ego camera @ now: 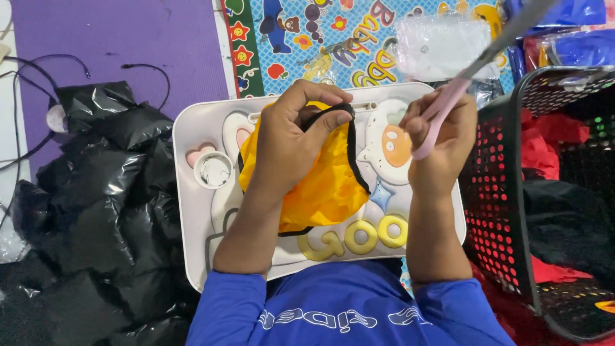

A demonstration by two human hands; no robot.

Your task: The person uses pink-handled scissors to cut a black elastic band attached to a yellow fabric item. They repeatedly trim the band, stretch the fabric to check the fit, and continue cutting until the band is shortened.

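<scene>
From above, the left hand [291, 144] is closed around a bunched yellow cloth [330, 189] with black edging, pinching its black trim [333, 112] between thumb and fingers. The cloth lies on a white lap tray [192, 211] with cartoon shapes, in front of the blue-sleeved person. The right hand [442, 144] is curled tight on the pink handles of scissors [477, 64], blades pointing up and away. A black mesh basket [506, 192] holding red fabric stands just right; black plastic bags [96, 211] lie at the left.
</scene>
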